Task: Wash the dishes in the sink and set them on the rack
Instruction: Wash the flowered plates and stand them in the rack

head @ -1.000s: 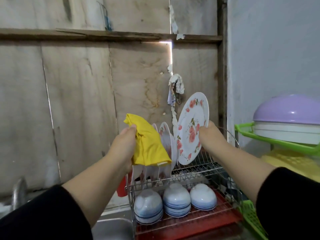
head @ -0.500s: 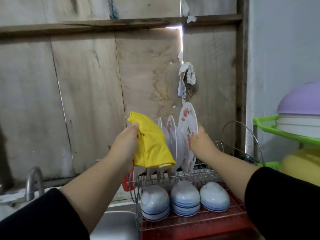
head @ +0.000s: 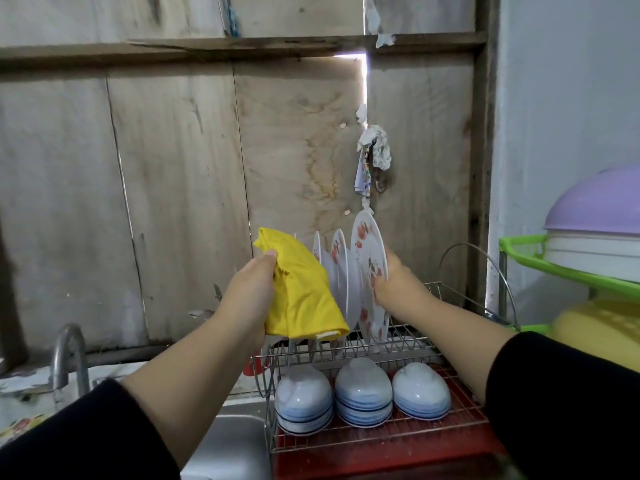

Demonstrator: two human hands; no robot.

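Nearest, three stacks of blue-banded bowls [head: 363, 393] sit upturned on the rack's [head: 450, 424] lower tier, above them the left hand [head: 250, 295] clutches a yellow cloth [head: 301, 292], and the right hand [head: 398, 282] pinches the floral plate [head: 367, 258] upright in the upper tier's slots.

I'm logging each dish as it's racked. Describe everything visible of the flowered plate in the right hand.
The flowered plate is round, white and glossy, with red blossoms and small green leaves. It stands on edge, nearly upright, in the wire rack's upper tier, rightmost of the plates there. The right hand pinches its right rim.
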